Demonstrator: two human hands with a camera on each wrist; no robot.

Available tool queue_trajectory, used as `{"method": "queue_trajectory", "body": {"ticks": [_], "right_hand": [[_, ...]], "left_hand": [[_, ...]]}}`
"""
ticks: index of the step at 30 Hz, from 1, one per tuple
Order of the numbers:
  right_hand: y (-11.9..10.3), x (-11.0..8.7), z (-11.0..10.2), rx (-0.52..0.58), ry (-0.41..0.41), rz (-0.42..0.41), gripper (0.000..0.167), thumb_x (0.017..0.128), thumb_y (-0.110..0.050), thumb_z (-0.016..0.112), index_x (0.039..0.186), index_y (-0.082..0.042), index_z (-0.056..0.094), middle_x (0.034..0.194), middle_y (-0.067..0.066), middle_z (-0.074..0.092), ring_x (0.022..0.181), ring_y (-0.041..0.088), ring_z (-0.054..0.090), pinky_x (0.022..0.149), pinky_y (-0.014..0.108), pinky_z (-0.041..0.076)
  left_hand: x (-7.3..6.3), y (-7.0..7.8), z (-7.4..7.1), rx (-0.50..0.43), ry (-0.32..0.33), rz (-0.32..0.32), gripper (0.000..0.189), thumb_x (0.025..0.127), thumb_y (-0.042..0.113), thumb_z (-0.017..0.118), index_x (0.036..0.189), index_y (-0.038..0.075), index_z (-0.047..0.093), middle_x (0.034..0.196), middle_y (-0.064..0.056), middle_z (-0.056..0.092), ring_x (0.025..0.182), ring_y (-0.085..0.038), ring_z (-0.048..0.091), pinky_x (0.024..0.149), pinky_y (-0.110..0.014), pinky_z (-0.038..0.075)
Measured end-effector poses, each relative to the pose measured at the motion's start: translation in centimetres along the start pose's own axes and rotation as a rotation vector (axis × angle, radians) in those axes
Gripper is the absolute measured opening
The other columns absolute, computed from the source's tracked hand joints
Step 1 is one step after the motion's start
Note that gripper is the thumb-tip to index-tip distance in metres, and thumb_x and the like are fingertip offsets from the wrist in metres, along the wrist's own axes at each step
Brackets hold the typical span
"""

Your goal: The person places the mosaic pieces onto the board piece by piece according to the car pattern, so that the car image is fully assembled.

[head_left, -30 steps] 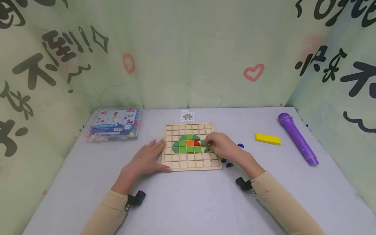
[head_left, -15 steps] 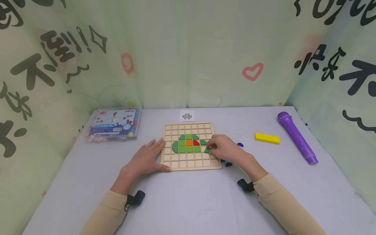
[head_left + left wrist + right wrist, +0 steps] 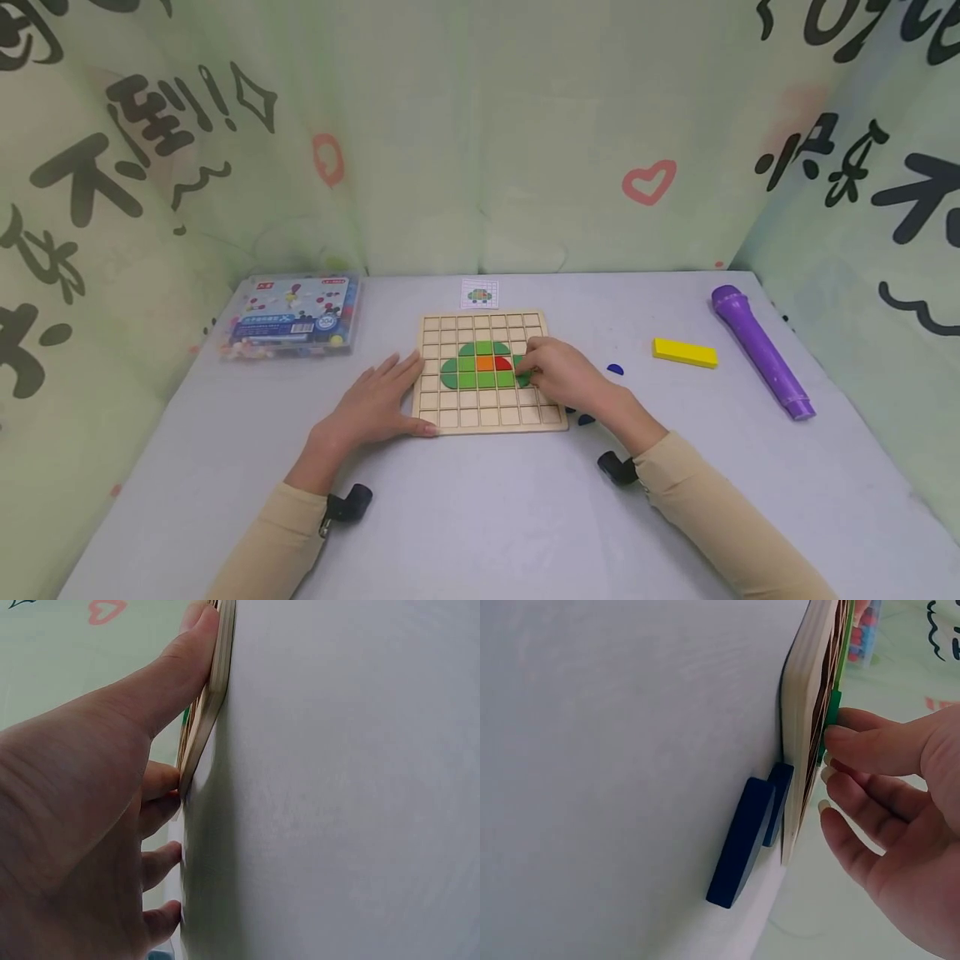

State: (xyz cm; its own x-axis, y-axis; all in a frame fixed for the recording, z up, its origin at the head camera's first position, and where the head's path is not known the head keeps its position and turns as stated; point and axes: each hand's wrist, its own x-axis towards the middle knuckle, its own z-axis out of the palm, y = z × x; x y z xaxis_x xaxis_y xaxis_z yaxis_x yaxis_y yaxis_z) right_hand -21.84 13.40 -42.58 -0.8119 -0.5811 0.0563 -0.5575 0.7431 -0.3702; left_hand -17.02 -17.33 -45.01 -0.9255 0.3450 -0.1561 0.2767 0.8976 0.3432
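A wooden grid board (image 3: 457,421) lies mid-table, with green, orange and red tiles set in its squares. My left hand (image 3: 378,404) rests at the board's left side, fingers spread, thumb on the near left corner. In the left wrist view the thumb (image 3: 184,664) lies over the board's edge. Over the right end of the pattern, my right hand (image 3: 566,375) pinches a dark green rounded tile (image 3: 833,709) between thumb and index finger, at the board's surface. The fingers partly hide that tile in the head view.
Blue half-round pieces (image 3: 586,420) lie by the board's right edge, another blue piece (image 3: 615,369) farther right. A pattern card (image 3: 480,294) sits behind the board. A clear box (image 3: 292,317) stands back left; a yellow block (image 3: 684,352) and purple tube (image 3: 761,354) lie right.
The dark green tile has gone from tilted under my right fingers to lying flat against the pattern's right end. My right hand has shifted slightly left; the left hand stays put.
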Motion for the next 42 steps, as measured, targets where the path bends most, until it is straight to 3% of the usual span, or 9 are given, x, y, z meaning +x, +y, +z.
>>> {"method": "queue_trajectory", "body": {"ticks": [9, 18, 26, 32, 42], "right_hand": [[-0.3, 0.2, 0.3, -0.016, -0.01, 0.044, 0.022, 0.084, 0.003, 0.07, 0.099, -0.01, 0.079, 0.089, -0.003, 0.064, 0.078, 0.013, 0.055, 0.073, 0.027, 0.051], [0.1, -0.3, -0.4, 0.027, -0.031, 0.106, 0.021, 0.087, -0.001, 0.068, 0.101, -0.012, 0.079, 0.093, -0.002, 0.066, 0.079, 0.014, 0.055, 0.069, 0.026, 0.048], [1.0, -2.1, -1.7, 0.04, -0.047, 0.15, 0.022, 0.087, 0.002, 0.063, 0.102, -0.006, 0.078, 0.094, 0.003, 0.069, 0.075, 0.014, 0.056, 0.064, 0.023, 0.05], [1.9, -4.3, -1.6, 0.05, -0.079, 0.16, 0.019, 0.088, -0.002, 0.067, 0.102, -0.005, 0.078, 0.09, 0.001, 0.069, 0.069, 0.009, 0.055, 0.059, 0.02, 0.048], [2.1, -6.1, -1.7, 0.049, -0.091, 0.165, 0.018, 0.083, 0.003, 0.071, 0.092, -0.009, 0.08, 0.087, -0.003, 0.067, 0.073, 0.009, 0.056, 0.065, 0.021, 0.051]], "left_hand": [[-0.1, 0.1, -0.1, -0.004, 0.01, 0.009, 0.117, 0.07, 0.074, 0.072, 0.158, 0.013, 0.026, 0.167, -0.004, 0.023, 0.154, -0.036, 0.017, 0.123, -0.061, 0.02], [0.2, 0.1, 0.1, -0.01, -0.003, 0.006, 0.118, 0.07, 0.075, 0.072, 0.159, 0.014, 0.023, 0.167, -0.002, 0.02, 0.155, -0.035, 0.014, 0.124, -0.06, 0.018], [-0.1, 0.2, -0.2, -0.002, -0.002, -0.001, 0.118, 0.07, 0.074, 0.072, 0.159, 0.014, 0.023, 0.167, -0.003, 0.02, 0.155, -0.036, 0.015, 0.124, -0.06, 0.019], [-0.3, 0.2, 0.0, -0.007, -0.003, -0.003, 0.117, 0.071, 0.072, 0.073, 0.159, 0.013, 0.024, 0.167, -0.004, 0.021, 0.155, -0.036, 0.015, 0.124, -0.059, 0.018], [-0.1, 0.3, 0.1, -0.01, 0.008, 0.006, 0.116, 0.071, 0.074, 0.071, 0.158, 0.012, 0.025, 0.167, -0.004, 0.022, 0.155, -0.036, 0.016, 0.124, -0.06, 0.018]]}}
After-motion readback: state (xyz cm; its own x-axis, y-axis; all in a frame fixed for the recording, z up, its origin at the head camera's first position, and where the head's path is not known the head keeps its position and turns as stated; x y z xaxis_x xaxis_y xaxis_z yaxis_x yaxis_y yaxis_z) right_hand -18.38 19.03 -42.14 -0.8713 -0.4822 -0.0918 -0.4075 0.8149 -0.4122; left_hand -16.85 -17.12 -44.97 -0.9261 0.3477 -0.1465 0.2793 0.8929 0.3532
